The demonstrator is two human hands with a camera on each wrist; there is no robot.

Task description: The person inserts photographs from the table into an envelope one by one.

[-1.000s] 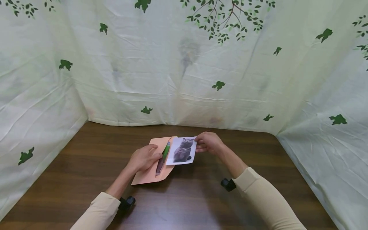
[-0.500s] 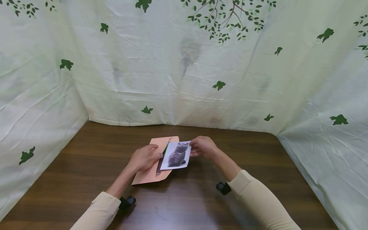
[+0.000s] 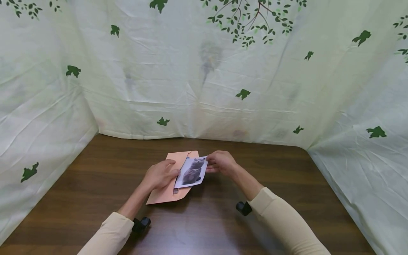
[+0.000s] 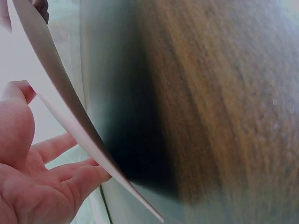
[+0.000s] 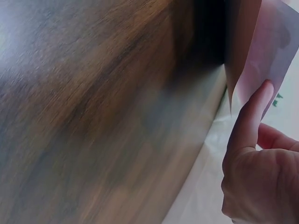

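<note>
A peach-coloured envelope [image 3: 176, 157] is held above the table by my left hand [image 3: 160, 174], thumb on the front face. The left wrist view shows the envelope [image 4: 70, 105] nearly edge-on, fingers behind it. My right hand [image 3: 221, 163] pinches a photo of a grey cat [image 3: 192, 172] at its upper right corner. The photo's left edge lies along the envelope's opening, near my left thumb. Below it, a small strip of another picture [image 3: 175, 191] shows in the opening. From the right wrist, the thumb presses on the photo [image 5: 268, 56].
Beneath the hands is a brown wood-grain table [image 3: 95, 184]. A pale curtain [image 3: 143, 88] with green leaf prints encloses its back and sides. Each wrist wears a small black camera, such as the left camera [image 3: 141, 224].
My right hand has moved left and slightly down, bringing the cat photo across the envelope's opening. It now covers most of the green and dark picture inside. The left hand stays put.
</note>
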